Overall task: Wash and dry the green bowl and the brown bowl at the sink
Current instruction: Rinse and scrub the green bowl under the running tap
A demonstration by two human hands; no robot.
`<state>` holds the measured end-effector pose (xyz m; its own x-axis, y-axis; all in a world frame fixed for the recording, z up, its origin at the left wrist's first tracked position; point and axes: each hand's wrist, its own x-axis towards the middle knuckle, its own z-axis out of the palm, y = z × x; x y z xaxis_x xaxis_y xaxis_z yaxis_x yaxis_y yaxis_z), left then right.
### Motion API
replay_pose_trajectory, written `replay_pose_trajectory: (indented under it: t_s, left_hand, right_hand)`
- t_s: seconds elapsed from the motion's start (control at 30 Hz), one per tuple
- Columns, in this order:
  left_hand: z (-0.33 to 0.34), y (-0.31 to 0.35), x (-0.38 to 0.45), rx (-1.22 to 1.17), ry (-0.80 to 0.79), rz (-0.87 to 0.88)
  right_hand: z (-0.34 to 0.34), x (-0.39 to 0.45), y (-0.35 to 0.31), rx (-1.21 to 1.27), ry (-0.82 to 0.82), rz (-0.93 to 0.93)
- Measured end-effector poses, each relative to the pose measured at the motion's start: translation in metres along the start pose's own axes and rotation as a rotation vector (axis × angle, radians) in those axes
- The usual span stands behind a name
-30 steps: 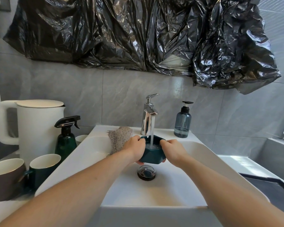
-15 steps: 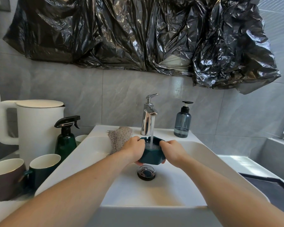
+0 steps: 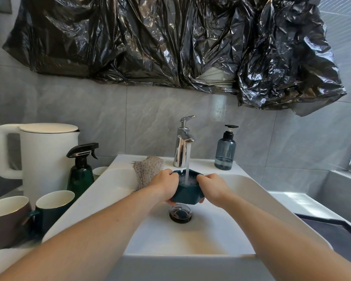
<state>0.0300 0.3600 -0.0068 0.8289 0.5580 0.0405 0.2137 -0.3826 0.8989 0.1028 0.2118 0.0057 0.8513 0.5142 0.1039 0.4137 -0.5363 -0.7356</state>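
White sink [image 3: 241, 191], chrome tap [image 3: 182, 147] at 12 o'clock, water running. The green bowl [image 3: 187, 194] is held under the stream above the drain, gripped at 9 o'clock by the left hand [image 3: 164, 184], at 3 o'clock by the right hand [image 3: 211, 186].

Both bare forearms reaching forward from lower frame corners, converging toward centre. Left hand [image 3: 165, 184] gripping left side of green bowl [image 3: 187, 194]: thumb hooking over rim, fingers curling beneath, fingertips peeking out under base. Right hand [image 3: 212, 187] mirroring on right side: thumb lying over rim, fingers wrapping underneath. Backs of both hands facing up toward camera, knuckles bent. Wrists roughly level, slightly angled inward. Hands well apart from each other, bowl sitting between them.
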Motion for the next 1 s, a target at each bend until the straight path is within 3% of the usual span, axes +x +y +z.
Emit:
replay_pose_trajectory:
  t_s: [0.6, 1.0]
  left_hand:
    - [-0.002, 0.007, -0.011, 0.11, 0.05, 0.036]
    - [0.002, 0.005, -0.009, -0.084, -0.054, 0.021]
  right_hand:
    - [-0.002, -0.008, -0.005, -0.03, -0.022, 0.014]
    - [-0.003, -0.004, 0.001, -0.08, 0.07, -0.032]
